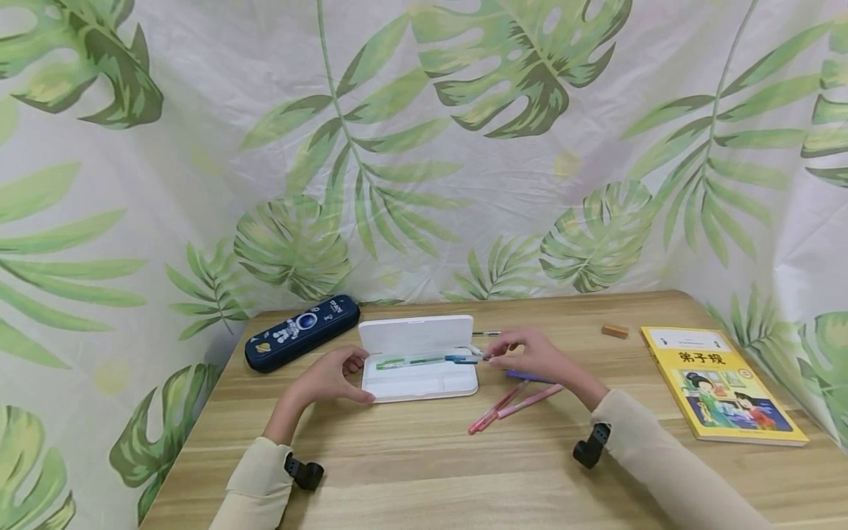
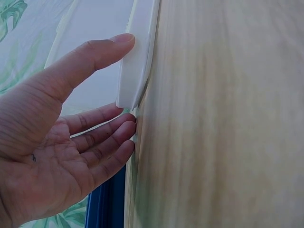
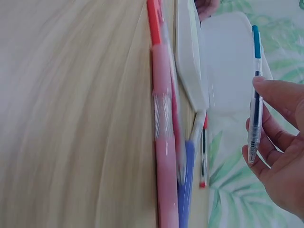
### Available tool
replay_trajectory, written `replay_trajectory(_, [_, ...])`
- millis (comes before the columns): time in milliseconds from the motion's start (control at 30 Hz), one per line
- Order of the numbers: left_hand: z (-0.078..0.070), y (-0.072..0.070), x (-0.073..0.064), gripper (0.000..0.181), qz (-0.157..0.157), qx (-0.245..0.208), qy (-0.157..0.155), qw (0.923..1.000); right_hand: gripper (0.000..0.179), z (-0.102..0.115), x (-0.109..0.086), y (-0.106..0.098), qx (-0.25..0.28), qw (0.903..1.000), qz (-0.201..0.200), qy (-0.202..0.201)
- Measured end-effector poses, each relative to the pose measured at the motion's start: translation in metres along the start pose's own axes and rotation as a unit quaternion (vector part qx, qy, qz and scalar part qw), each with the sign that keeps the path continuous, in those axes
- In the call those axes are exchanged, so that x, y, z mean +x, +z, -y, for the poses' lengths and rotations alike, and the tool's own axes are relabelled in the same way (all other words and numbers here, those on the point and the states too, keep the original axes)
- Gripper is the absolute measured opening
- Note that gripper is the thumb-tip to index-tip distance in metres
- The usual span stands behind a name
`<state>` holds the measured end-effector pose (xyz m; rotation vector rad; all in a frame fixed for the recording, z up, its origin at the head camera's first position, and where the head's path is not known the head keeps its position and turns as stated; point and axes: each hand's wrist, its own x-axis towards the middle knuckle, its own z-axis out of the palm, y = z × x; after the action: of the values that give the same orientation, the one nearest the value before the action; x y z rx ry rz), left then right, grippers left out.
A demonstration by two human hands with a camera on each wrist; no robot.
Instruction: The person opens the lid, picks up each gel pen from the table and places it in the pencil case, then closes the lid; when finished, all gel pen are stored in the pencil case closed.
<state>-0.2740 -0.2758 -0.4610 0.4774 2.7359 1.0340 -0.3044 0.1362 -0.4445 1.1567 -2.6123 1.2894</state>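
A white pencil case [image 1: 417, 335] lies with its lid raised on the table. My left hand [image 1: 334, 377] holds its left end; in the left wrist view the thumb [image 2: 102, 52] lies on the front rim and the fingers curl by the end. A green pen [image 1: 397, 364] lies in the case. Over the case's right side, my right hand [image 1: 533, 357] pinches a clear-barrelled pen with a teal end [image 3: 257, 45] between thumb and fingers. Just below that hand lie a purple pen [image 1: 528, 376], a red pen [image 1: 493, 412] and a pink pen [image 1: 533, 400].
A navy astronaut pencil case [image 1: 301, 333] lies at the back left. Behind the white case is a dark thin pen [image 1: 488, 333]. A brown block [image 1: 615, 331] and a yellow book [image 1: 722, 386] lie to the right on the wooden table [image 1: 424, 471]. A leaf-print curtain [image 1: 397, 147] hangs behind.
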Motion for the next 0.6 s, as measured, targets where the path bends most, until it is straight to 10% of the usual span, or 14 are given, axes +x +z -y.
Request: replay_trajectory(600, [0.003,0.0,0.0,0.081,0.0,0.003,0.001,1.0,0.008,0.017,0.039,0.045,-0.001,0.9995,0.028,-0.013])
